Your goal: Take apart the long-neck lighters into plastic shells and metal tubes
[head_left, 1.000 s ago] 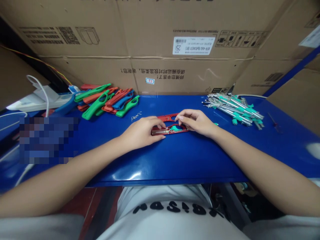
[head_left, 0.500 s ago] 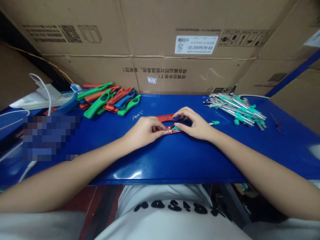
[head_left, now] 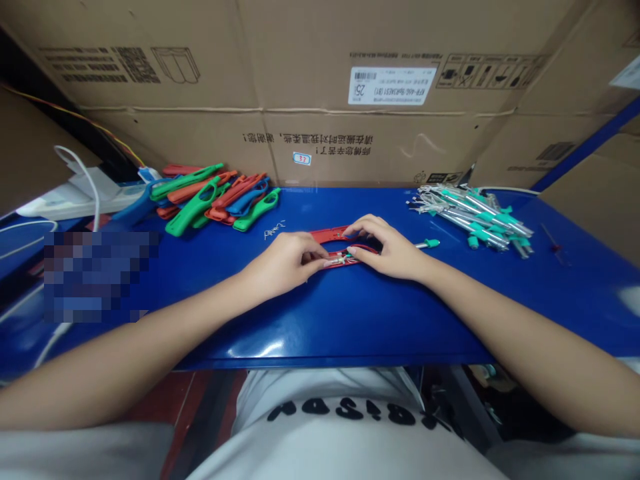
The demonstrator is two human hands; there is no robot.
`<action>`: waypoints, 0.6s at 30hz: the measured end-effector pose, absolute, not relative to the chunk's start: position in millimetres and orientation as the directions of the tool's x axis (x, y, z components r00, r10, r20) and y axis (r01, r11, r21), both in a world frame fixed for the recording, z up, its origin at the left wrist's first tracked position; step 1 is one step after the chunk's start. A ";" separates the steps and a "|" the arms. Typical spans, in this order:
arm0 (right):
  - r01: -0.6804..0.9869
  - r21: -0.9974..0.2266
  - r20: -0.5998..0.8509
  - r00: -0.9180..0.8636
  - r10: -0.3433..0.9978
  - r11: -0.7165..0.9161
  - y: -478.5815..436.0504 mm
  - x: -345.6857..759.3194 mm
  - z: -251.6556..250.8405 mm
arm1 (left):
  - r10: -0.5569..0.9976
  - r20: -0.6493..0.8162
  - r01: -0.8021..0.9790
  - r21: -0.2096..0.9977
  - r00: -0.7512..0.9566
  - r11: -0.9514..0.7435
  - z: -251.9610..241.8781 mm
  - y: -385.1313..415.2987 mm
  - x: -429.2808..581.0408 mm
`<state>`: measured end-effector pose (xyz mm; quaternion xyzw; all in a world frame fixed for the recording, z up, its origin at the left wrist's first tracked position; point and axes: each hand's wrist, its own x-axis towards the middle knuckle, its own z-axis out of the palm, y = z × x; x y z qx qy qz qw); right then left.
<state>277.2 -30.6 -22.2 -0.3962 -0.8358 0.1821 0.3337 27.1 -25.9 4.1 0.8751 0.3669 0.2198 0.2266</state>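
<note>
In the head view, a red lighter casing half (head_left: 343, 261) lies on the blue table under both hands, with pale wires and a small green part inside it. My left hand (head_left: 295, 263) pinches the casing half's left end, fingers closed. My right hand (head_left: 387, 247) has its thumb on the green part, its fingers bent over the right side of the casing. A second red casing half (head_left: 327, 235) lies just behind, near the right fingertips. A metal tube with a green tip (head_left: 429, 244) sticks out beyond my right hand; its other end is hidden.
Green, orange and blue lighter casings (head_left: 200, 200) are piled at the back left. Several metal tubes with green fittings and wires (head_left: 475, 217) lie at the back right. A cardboard wall (head_left: 310, 80) stands behind the table (head_left: 320, 320). A white power strip (head_left: 75, 200) and cables are at far left.
My right thumb has shifted slightly on the green part, and less green shows beside it. Both hands stay at the red casing half. The view has shifted slightly.
</note>
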 end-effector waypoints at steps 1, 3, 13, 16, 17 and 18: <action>0.538 -0.572 0.414 -0.462 0.784 0.619 -30.6 277.2 -22.1 | 0.749 0.212 0.546 0.566 0.628 -0.618 4.0 -26.2 27.2; 0.536 -0.575 0.413 -0.462 0.785 0.618 -30.3 277.3 -21.8 | 0.764 0.191 0.546 0.595 0.616 -0.589 2.2 -27.1 28.0; 0.568 -0.549 0.402 -0.463 0.790 0.613 -30.1 275.5 -24.5 | 0.773 0.204 0.507 0.651 0.600 -0.565 -1.3 -31.5 32.1; 0.603 -0.535 0.393 -0.443 0.806 0.592 -29.7 274.2 -26.3 | 0.766 0.197 0.510 0.642 0.612 -0.573 1.2 -30.6 31.3; 0.613 -0.529 0.387 -0.442 0.809 0.587 -29.6 273.9 -26.9 | 0.770 0.189 0.515 0.645 0.609 -0.565 1.5 -30.1 31.3; 0.620 -0.523 0.381 -0.443 0.812 0.584 -29.5 273.5 -27.4 | 0.778 0.175 0.520 0.654 0.604 -0.550 1.5 -29.5 31.3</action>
